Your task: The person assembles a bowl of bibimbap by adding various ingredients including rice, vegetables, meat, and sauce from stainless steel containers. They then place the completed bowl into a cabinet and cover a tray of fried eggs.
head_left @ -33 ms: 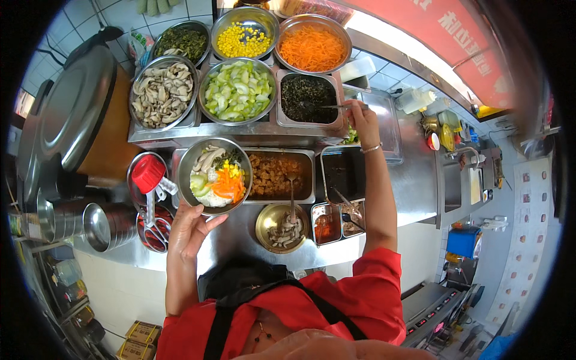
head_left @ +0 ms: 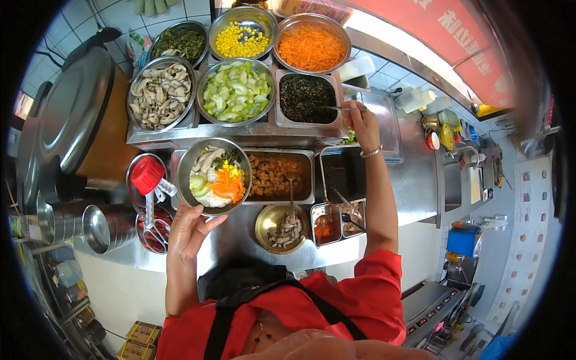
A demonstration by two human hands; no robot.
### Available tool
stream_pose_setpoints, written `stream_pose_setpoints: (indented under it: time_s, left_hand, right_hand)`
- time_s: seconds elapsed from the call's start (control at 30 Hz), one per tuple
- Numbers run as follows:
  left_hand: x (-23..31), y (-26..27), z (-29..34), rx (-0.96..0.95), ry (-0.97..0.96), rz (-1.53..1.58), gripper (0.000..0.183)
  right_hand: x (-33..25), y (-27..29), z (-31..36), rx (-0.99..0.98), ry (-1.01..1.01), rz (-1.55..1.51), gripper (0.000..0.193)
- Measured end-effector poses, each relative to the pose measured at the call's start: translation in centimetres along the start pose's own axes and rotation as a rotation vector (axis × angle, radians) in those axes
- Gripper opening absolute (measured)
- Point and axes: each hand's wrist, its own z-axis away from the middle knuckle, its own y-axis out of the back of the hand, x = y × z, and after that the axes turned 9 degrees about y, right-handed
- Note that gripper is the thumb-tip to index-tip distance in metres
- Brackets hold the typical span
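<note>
My left hand grips the lower rim of a steel bowl, thumb stretched along it. In this bowl lie white rice, orange carrot shreds, yellow corn, celery slices, pale mushroom slices and dark greens. My right hand pinches the handle end of a metal spoon. The spoon's head rests among dark, finely chopped food in a square steel pan, at the right end of the raised shelf. A bracelet circles my right wrist.
Around the pan stand bowls of carrot shreds, corn, celery, mushrooms and dark greens. Below are a pan of brown diced food, a dark-bottomed pan and a brass-coloured bowl. A large cooker and stacked bowls stand left.
</note>
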Motion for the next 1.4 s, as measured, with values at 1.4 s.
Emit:
stream_pose_setpoints:
  time_s: [1.4]
  left_hand:
    - [-1.4,-5.6,-7.6,-0.076,0.132,0.064,0.052]
  right_hand:
    - [3.3,1.3,2.3,0.391,-0.223,-0.645,0.026]
